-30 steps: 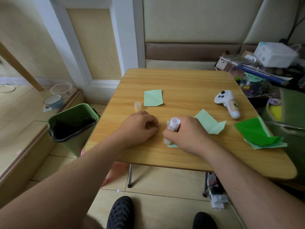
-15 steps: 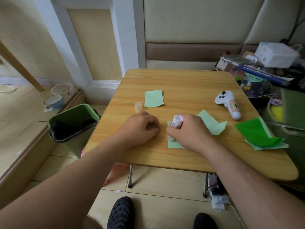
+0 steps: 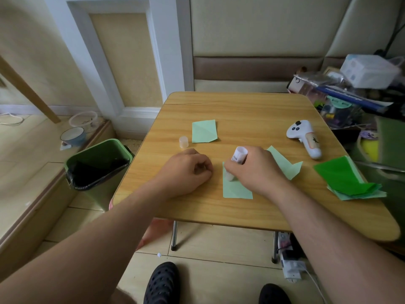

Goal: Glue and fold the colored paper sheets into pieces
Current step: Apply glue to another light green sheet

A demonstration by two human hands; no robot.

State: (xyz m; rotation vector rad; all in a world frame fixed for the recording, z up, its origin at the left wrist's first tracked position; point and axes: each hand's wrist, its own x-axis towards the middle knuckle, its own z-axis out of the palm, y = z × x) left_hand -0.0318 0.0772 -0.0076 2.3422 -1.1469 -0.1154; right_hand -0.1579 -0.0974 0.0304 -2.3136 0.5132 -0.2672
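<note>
My right hand [image 3: 254,170] grips a white glue stick [image 3: 237,159], tilted with its tip pressed on a pale green folded paper [image 3: 235,189] near the front of the wooden table [image 3: 252,110]. My left hand [image 3: 188,171] rests on the table to the left of that paper, its fingers curled with nothing seen in them. The glue cap [image 3: 183,141] stands just beyond my left hand. Another pale green folded piece [image 3: 204,131] lies past the cap. A third pale green folded piece [image 3: 289,166] shows behind my right hand.
A stack of dark and pale green sheets [image 3: 348,178] lies at the table's right edge. A white controller [image 3: 306,139] lies beyond it. A green bin [image 3: 98,165] stands left of the table. Cluttered boxes [image 3: 350,84] fill the back right.
My right hand has moved the glue stick away from me along the paper, uncovering more of the sheet's near part. My left hand has stayed in place.
</note>
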